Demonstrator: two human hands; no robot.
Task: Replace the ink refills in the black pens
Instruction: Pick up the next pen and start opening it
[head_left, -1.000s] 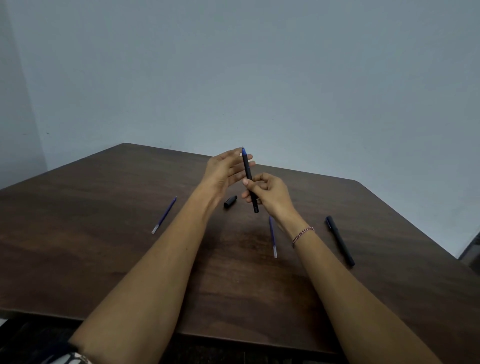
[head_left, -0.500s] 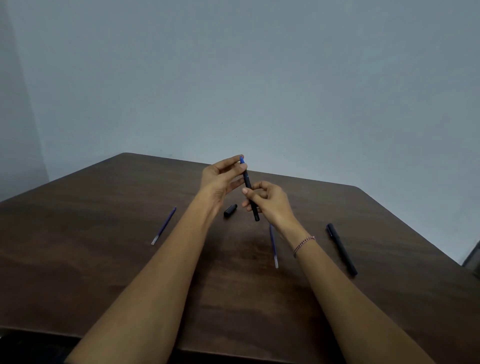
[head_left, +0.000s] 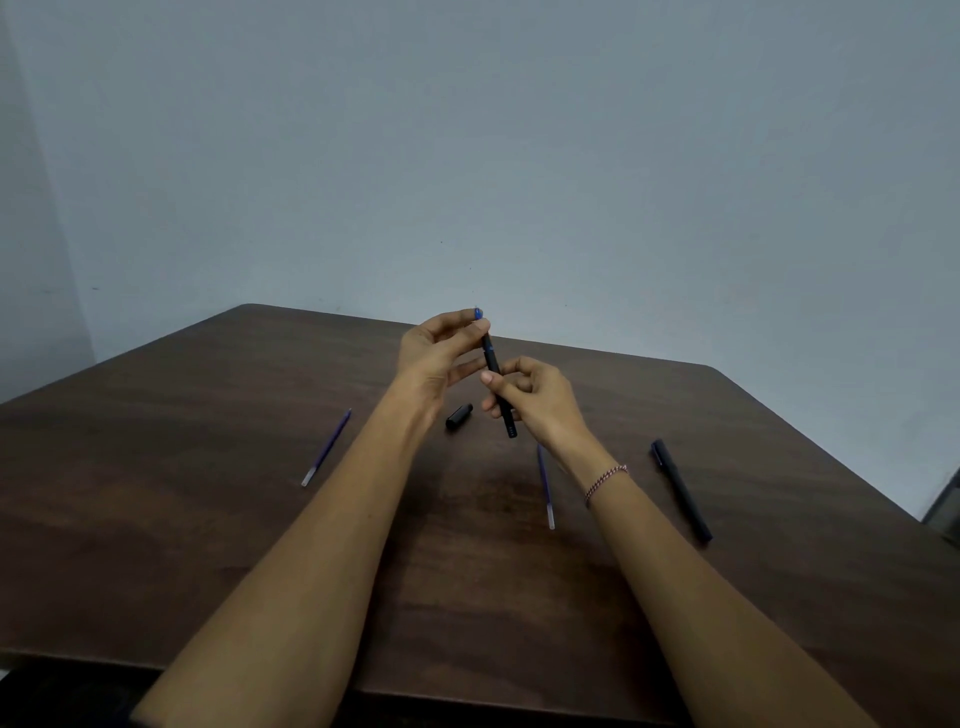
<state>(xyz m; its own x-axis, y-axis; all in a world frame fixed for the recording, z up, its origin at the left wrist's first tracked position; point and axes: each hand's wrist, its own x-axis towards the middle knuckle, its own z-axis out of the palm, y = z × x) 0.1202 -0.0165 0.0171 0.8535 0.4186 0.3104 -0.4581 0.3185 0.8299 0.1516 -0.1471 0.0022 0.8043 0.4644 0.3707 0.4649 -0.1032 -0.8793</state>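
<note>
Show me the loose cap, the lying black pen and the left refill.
loose cap (head_left: 459, 416), head view, its middle
lying black pen (head_left: 681, 491), head view, mid-barrel
left refill (head_left: 327, 447), head view, mid-shaft

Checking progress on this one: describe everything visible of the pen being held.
The pen is a slim black barrel, plastic by its look, held nearly upright above the table, top leaning slightly left. A blue end shows at its top, pinched by the left hand; the right hand holds the lower half. Its bottom end hangs free.
</note>
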